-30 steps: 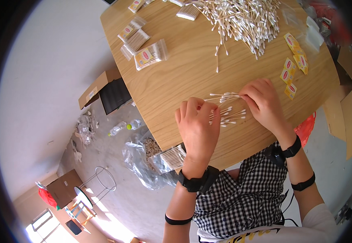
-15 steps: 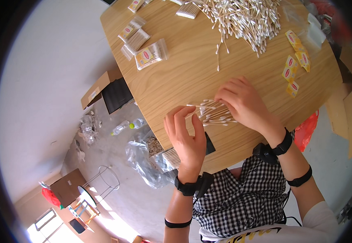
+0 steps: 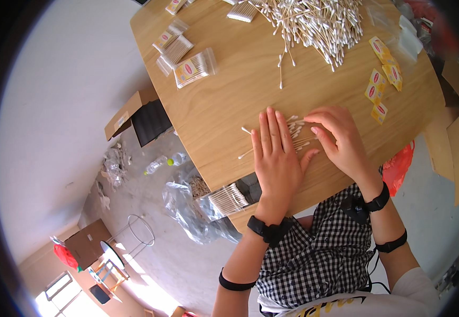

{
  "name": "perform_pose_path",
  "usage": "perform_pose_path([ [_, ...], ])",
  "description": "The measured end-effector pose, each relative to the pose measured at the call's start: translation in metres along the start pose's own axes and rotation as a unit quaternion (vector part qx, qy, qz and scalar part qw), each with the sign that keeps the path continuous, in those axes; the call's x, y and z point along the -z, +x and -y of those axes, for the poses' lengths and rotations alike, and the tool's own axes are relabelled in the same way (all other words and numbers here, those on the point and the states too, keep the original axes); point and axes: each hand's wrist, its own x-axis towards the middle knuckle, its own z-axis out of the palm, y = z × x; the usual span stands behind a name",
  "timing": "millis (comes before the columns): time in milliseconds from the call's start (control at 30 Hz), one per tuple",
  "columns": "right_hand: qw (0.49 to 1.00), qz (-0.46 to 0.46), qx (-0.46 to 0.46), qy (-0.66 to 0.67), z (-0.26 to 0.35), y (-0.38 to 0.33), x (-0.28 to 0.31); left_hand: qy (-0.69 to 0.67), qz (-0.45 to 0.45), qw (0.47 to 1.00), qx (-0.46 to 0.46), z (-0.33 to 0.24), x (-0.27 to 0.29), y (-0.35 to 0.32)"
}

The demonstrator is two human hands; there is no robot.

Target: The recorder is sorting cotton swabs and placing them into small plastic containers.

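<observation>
A small bunch of cotton swabs (image 3: 296, 127) lies on the wooden table in front of me. My left hand (image 3: 279, 153) is flat over them, fingers stretched out and thumb to the side, hiding the middle of the bunch. White tips stick out on both sides of it. Just to the right, my right hand (image 3: 340, 140) is curved beside the swab ends, thumb and forefinger slightly apart. I see nothing held in it. A large pile of loose cotton swabs (image 3: 319, 26) lies at the far side of the table.
Small bags of swabs (image 3: 191, 68) lie at the far left. Yellow printed cards (image 3: 376, 87) and clear plastic bags (image 3: 409, 39) are on the right. At the near left edge, a row of swabs (image 3: 228, 199) sits beside a dark object. A cardboard box (image 3: 129, 113) stands beyond the left edge.
My left hand has moved right and flattened onto the small bunch of swabs. My right hand has drawn back to the right, off the middle of the bunch.
</observation>
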Motion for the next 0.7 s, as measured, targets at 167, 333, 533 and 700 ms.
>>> perform_pose_path([
  [167, 0.999, -0.04, -0.025, -0.025, 0.0, -0.001, 0.006, 0.015, -0.038, 0.999, -0.007, 0.001, -0.008, 0.009],
  [333, 0.997, -0.04, -0.011, -0.061, -0.013, -0.003, 0.008, 0.008, -0.021, 1.0, -0.003, -0.006, -0.007, -0.008],
  [533, 0.993, -0.04, -0.011, -0.107, -0.022, 0.006, 0.014, -0.001, -0.009, 1.0, -0.006, -0.006, -0.004, -0.012],
  [700, 0.995, -0.044, 0.019, -0.087, -0.017, 0.022, -0.003, -0.008, 0.009, 1.0, -0.022, -0.005, -0.002, -0.014],
])
